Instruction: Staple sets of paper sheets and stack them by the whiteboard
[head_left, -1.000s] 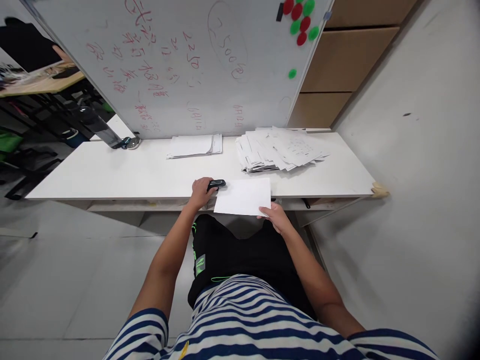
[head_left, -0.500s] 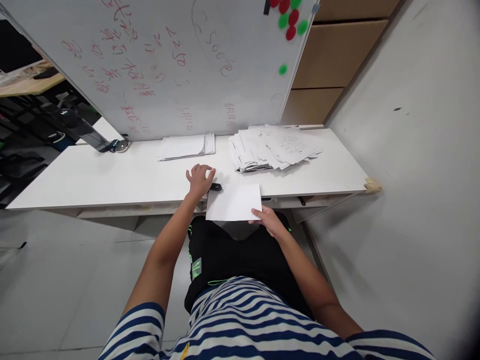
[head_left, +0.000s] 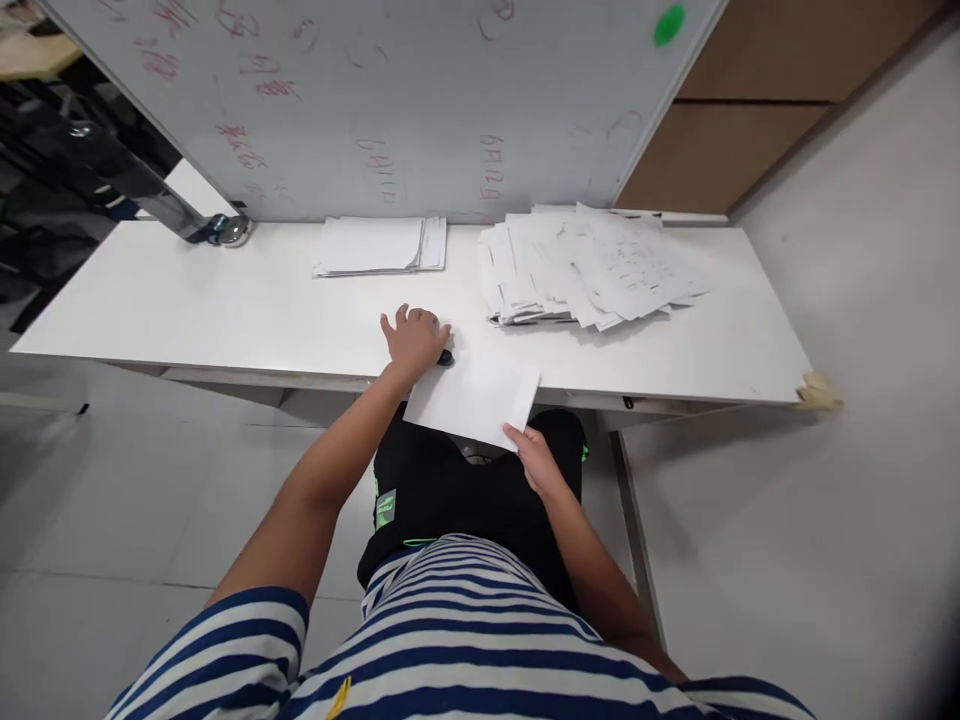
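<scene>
My right hand (head_left: 534, 455) pinches the near right corner of a blank white sheet of paper (head_left: 474, 400), thumb on top. The sheet sticks out over the table's front edge, above my lap, and lies at a slant. At its far left corner is a small black object (head_left: 446, 358) with a rounded end; most of it is hidden beneath my left hand (head_left: 415, 340), so its kind does not show. The fingers of my left hand are spread over that object and the tabletop, palm down.
A messy pile of written papers (head_left: 592, 265) lies on the white table (head_left: 262, 310) at back right, a neater stack (head_left: 371, 245) at back centre. A clear bottle (head_left: 161, 195) lies at the left. The whiteboard (head_left: 420, 90) rises behind; a wall (head_left: 840, 520) stands at the right.
My left hand has come down over the black object, its fingers flatter. The sheet has turned clockwise, its right-hand corner lower. The view has tilted down and shifted.
</scene>
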